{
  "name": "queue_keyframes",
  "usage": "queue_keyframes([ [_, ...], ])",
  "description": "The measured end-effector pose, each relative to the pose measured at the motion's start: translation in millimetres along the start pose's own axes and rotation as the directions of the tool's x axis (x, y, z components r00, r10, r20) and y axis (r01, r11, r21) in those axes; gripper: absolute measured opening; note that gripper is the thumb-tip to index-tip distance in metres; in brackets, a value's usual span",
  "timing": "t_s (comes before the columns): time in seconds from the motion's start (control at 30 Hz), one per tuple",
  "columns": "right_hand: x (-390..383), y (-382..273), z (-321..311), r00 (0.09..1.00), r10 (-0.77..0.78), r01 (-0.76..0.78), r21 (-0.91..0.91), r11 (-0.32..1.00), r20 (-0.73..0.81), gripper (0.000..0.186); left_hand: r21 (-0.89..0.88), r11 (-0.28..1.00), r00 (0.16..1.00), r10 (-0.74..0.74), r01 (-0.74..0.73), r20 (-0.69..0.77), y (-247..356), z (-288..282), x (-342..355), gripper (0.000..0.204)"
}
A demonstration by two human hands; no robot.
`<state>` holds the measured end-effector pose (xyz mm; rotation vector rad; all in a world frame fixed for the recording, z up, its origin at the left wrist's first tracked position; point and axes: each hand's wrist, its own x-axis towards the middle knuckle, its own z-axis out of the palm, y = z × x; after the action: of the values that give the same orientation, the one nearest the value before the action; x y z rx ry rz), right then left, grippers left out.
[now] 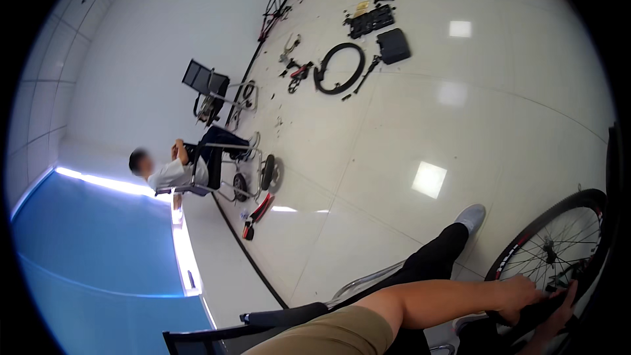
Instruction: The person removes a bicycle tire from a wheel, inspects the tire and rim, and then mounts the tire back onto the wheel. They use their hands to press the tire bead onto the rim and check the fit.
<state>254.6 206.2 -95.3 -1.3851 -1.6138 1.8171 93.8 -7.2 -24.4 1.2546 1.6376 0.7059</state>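
Note:
At the lower right stands a spoked bicycle wheel [505, 265] with a black tyre and a light-marked rim. My left hand [518, 297] is closed at the wheel's lower part, its fingers curled round something dark that I cannot make out. Close beside it, my right hand [557, 321] is bent against the same dark part, its finger and thumb near the spokes; its grip is partly hidden in shadow. My left forearm [440, 302] crosses in from the lower middle, below an olive sleeve.
My leg [430, 253] and a black mesh chair [282, 315] are below. Another person [174, 174] sits at the left near loose wheels [267, 172]. On the tiled floor lie a tyre [318, 77], a black tool case [372, 22], a dark box [394, 46] and bicycle parts [297, 72].

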Motion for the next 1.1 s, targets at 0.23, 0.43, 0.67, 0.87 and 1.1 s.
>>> queue_keyframes([
  [0.23, 7.8, -13.2, 56.4, 0.990, -0.068, 0.053, -0.116, 0.992, -0.122, 0.035, -0.541, 0.829, 0.710, -0.293, -0.145, -0.640, 9.9, -40.7, -52.0, 0.050],
  [0.43, 10.3, -11.8, 70.3, 0.963, -0.168, 0.146, -0.119, 0.982, -0.210, 0.044, -0.553, 0.789, 0.599, -0.313, -0.267, -0.737, 45.2, -69.5, -124.7, 0.042],
  [0.67, -22.3, -33.2, 62.4, 0.948, -0.069, -0.002, -0.223, 0.975, -0.310, 0.051, -0.440, 0.852, 0.503, -0.258, -0.284, -0.825, 59.9, -68.7, -219.2, 0.044],
  [0.87, -127.2, -56.7, 79.5, 0.947, 0.022, -0.171, -0.443, 0.880, -0.322, 0.091, -0.358, 0.922, 0.377, -0.281, -0.151, -0.882, 43.7, -34.1, -305.0, 0.042],
  [1.1, -155.4, -45.7, 97.6, 0.929, -0.012, -0.253, -0.657, 0.710, -0.370, 0.104, -0.261, 0.960, 0.337, -0.214, -0.099, -0.917, 15.1, -18.9, -317.5, 0.045],
])
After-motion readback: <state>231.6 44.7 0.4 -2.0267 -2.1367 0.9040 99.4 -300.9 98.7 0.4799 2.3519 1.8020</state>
